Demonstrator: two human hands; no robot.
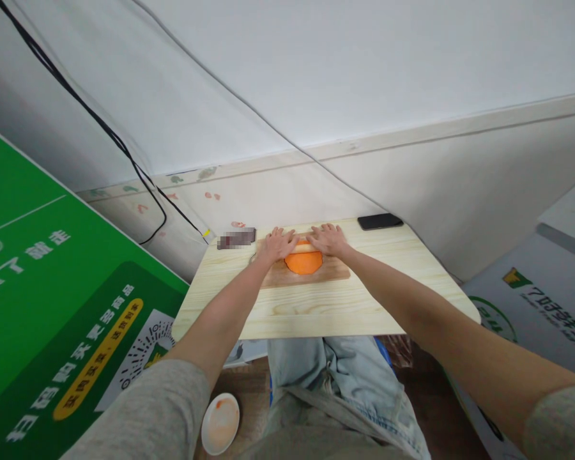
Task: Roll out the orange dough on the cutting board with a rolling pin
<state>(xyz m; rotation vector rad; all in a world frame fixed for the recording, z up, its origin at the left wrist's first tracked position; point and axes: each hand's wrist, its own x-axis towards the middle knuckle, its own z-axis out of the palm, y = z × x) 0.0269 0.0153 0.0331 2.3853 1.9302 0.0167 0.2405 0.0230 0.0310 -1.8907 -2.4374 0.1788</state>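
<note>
One board (334, 271) under orange sheet (303, 264); pale table (297, 313), white wall (388, 64) behind.

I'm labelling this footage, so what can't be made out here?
Head view:
Rolling pin ends: hidden by the left hand and right hand.
Part of the orange sheet: covered by the rolling pin.
Item at the table's far left: blurred by pixelation.
Right sleeve: cut off by the right edge.

We see a thin, flattened orange sheet (303, 264), round-edged below, just under frame centre on a brown board (333, 269); a pale rolling pin (303, 248) lies horizontally across its upper part.
</note>
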